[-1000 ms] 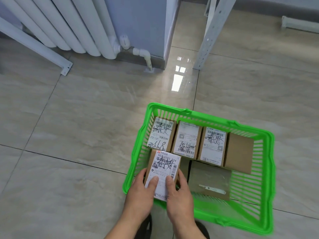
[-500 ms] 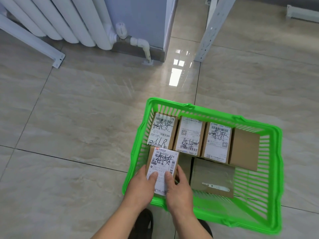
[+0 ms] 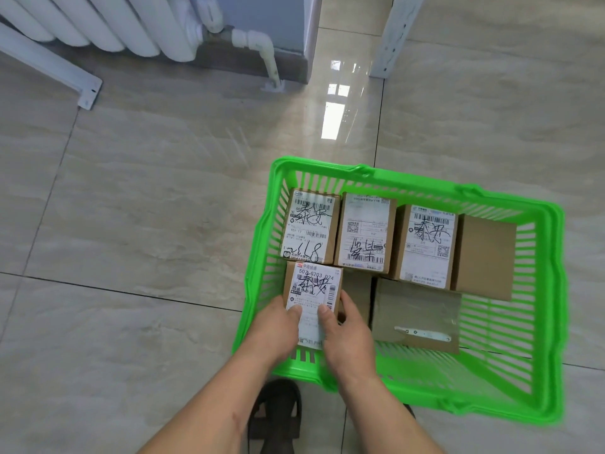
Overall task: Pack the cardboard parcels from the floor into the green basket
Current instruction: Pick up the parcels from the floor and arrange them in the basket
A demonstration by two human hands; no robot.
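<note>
Green basket (image 3: 556, 290) on the floor (image 3: 147, 224): four parcels along the far wall, one flat parcel (image 3: 415, 316) near. Sixth, labelled parcel (image 3: 312, 290), near-left corner, fingers of left hand (image 3: 278, 326) and right hand (image 3: 347, 332) clamped on it. No parcels visible on floor; packing apparently nearly complete.

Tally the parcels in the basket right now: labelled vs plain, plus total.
Parcels with a white shipping label facing up: 4
Parcels with plain cardboard facing up: 2
Total in the green basket: 6, counting the one both hands grip.
</note>
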